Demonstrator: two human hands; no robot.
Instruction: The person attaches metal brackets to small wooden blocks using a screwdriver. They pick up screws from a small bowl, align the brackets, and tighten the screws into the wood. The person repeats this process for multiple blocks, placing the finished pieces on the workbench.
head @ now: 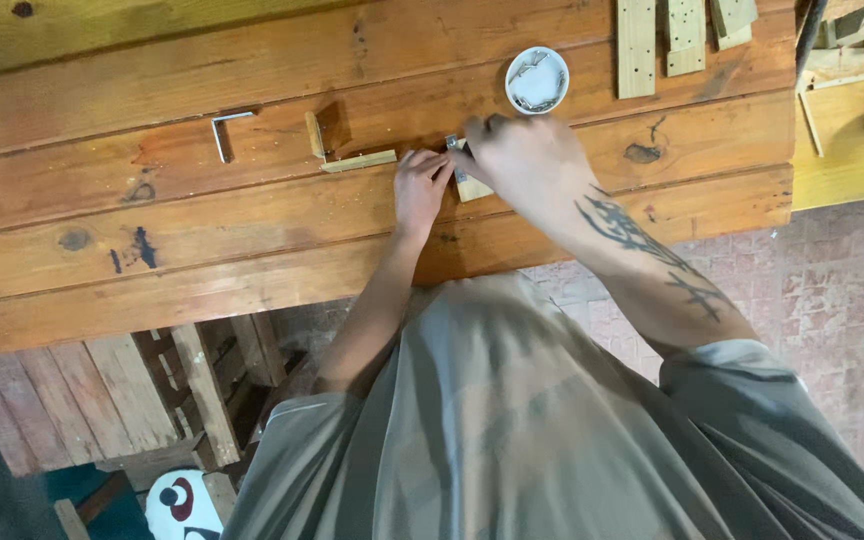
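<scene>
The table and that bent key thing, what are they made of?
Table: looks like wood, with visible grain, knots and plank seams, orange-brown, maybe varnished. Bent key: probably metal, thin, grey and slightly shiny, like a hex key.

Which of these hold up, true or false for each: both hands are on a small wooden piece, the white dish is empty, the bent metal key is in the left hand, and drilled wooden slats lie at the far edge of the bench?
1. Both hands are on a small wooden piece. True: the left hand and right hand meet at the small wooden piece on the wooden bench.
2. The white dish is empty. False: the white dish holds small metal parts.
3. The bent metal key is in the left hand. False: the bent metal key lies alone on the bench, apart from both hands.
4. Drilled wooden slats lie at the far edge. True: the drilled wooden slats lie there, beyond the dish.
</scene>
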